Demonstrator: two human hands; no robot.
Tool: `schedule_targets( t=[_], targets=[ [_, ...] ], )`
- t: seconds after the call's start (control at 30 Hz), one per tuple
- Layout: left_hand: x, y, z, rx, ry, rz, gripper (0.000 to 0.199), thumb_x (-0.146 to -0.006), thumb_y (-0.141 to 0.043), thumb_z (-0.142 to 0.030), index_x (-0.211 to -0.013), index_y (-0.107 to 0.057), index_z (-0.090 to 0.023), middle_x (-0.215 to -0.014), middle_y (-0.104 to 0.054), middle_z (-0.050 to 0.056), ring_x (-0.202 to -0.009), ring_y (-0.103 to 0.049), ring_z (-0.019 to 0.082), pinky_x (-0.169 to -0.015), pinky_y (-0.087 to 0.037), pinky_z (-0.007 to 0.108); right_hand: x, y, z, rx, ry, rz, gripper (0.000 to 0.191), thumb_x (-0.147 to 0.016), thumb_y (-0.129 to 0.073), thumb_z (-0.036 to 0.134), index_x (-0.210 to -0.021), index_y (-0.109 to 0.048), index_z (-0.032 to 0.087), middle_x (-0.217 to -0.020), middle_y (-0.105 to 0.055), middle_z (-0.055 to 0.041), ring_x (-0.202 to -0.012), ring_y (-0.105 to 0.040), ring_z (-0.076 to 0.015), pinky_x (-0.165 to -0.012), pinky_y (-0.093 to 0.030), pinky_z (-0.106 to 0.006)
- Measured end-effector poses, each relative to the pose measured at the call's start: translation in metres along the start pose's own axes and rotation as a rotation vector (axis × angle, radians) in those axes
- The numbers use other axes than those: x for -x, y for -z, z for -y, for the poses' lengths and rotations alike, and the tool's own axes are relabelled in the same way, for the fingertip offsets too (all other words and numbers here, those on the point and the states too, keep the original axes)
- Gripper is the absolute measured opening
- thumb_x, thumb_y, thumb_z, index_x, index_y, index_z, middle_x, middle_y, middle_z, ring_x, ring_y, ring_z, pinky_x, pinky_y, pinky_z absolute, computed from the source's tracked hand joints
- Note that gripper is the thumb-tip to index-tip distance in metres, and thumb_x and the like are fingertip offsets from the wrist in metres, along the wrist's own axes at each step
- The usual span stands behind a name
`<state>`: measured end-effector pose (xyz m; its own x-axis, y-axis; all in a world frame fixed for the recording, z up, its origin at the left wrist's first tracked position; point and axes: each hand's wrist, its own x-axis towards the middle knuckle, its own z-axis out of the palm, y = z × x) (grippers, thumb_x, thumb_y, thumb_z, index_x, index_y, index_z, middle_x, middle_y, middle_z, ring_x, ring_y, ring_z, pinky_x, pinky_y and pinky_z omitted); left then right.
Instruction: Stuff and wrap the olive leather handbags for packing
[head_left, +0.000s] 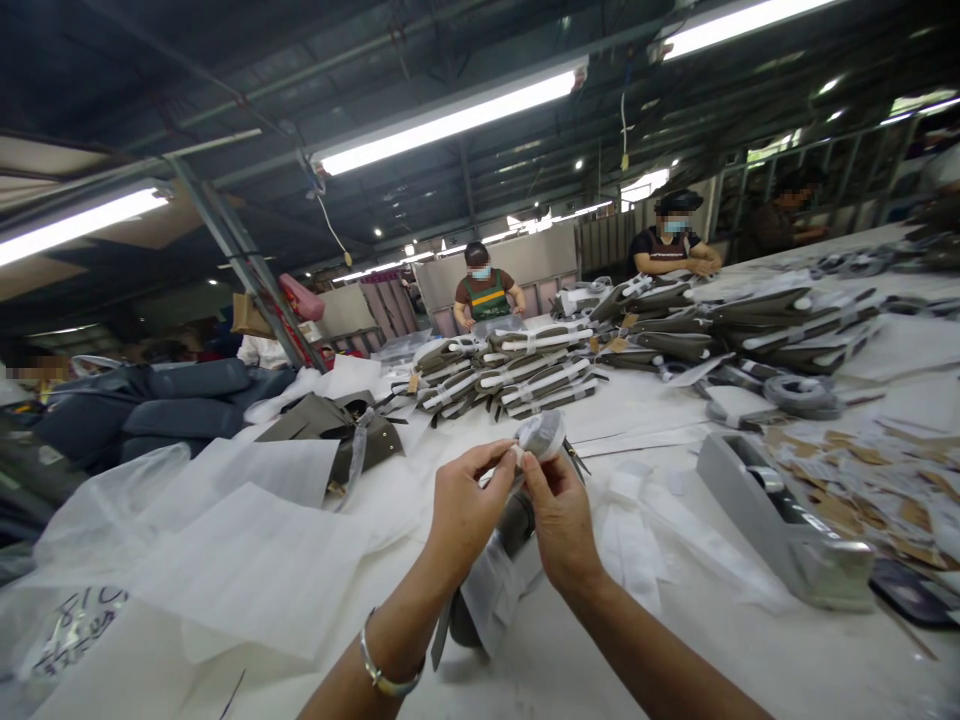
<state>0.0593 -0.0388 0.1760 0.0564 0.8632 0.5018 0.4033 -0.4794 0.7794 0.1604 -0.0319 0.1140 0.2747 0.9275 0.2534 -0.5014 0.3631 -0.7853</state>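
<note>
My left hand (466, 498) and my right hand (561, 512) meet in front of me, thumbs and fingertips pinched together. Between them is a bit of thin white wrapping (541, 432) around a small rounded part, whose kind I cannot make out. Below and behind my hands lies a dark olive bag (517, 520), partly covered by pale wrapping sheet (491, 590). My forearms and fingers hide much of it. Another olive bag (367, 445) lies on the table to the left.
White foam sheets (255, 560) and clear plastic spread over the left side. At right stand a grey tape dispenser (787, 530), coiled straps (802, 397) and scattered brown tags (870, 480). Stacked olive bags (517, 370) fill the middle distance. Co-workers (487, 295) are across the table.
</note>
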Motion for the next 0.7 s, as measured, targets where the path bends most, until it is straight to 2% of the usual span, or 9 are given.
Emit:
schedule_targets(
  t=[0.13, 0.3, 0.53, 0.7],
  targets=[
    [-0.001, -0.001, 0.004, -0.100, -0.047, -0.017, 0.018, -0.089, -0.062, -0.029, -0.100, -0.076, -0.023, -0.101, -0.077, 0.002, -0.095, -0.072, 0.021, -0.090, -0.056, 0.034, 0.001, -0.002, 0.000, 0.029, 0.014, -0.031, 0.033, -0.082, -0.072, 0.046, -0.103, -0.066, 0.021, -0.086, -0.067, -0.0017, -0.087, -0.059, -0.0197, -0.084, -0.047, -0.033],
    [0.007, -0.009, 0.004, -0.403, -0.141, -0.129, 0.022, -0.093, -0.057, -0.025, -0.107, -0.073, -0.025, -0.109, -0.075, 0.004, -0.099, -0.071, 0.022, -0.089, -0.055, 0.036, 0.002, -0.004, -0.004, -0.009, -0.001, -0.029, 0.032, -0.080, -0.074, 0.045, -0.098, -0.065, 0.021, -0.084, -0.066, -0.0011, -0.085, -0.059, -0.0188, -0.082, -0.047, -0.032],
    [0.025, -0.023, 0.001, -0.625, -0.246, -0.150, 0.038, -0.097, -0.041, -0.018, -0.131, -0.059, -0.016, -0.125, -0.067, 0.014, -0.112, -0.066, 0.027, -0.094, -0.054, 0.042, 0.001, -0.004, -0.004, -0.040, 0.003, -0.045, 0.029, -0.076, -0.079, 0.043, -0.090, -0.064, 0.022, -0.076, -0.063, 0.0014, -0.078, -0.057, -0.0177, -0.077, -0.046, -0.031],
    [0.031, -0.032, 0.007, -0.730, -0.323, -0.159, 0.045, -0.097, -0.040, -0.016, -0.141, -0.048, -0.011, -0.136, -0.058, 0.020, -0.124, -0.058, 0.031, -0.105, -0.046, 0.048, 0.003, -0.001, 0.000, -0.076, -0.055, -0.020, 0.028, -0.075, -0.079, 0.044, -0.084, -0.063, 0.023, -0.072, -0.060, 0.0023, -0.071, -0.054, -0.0167, -0.073, -0.046, -0.031]
  ],
)
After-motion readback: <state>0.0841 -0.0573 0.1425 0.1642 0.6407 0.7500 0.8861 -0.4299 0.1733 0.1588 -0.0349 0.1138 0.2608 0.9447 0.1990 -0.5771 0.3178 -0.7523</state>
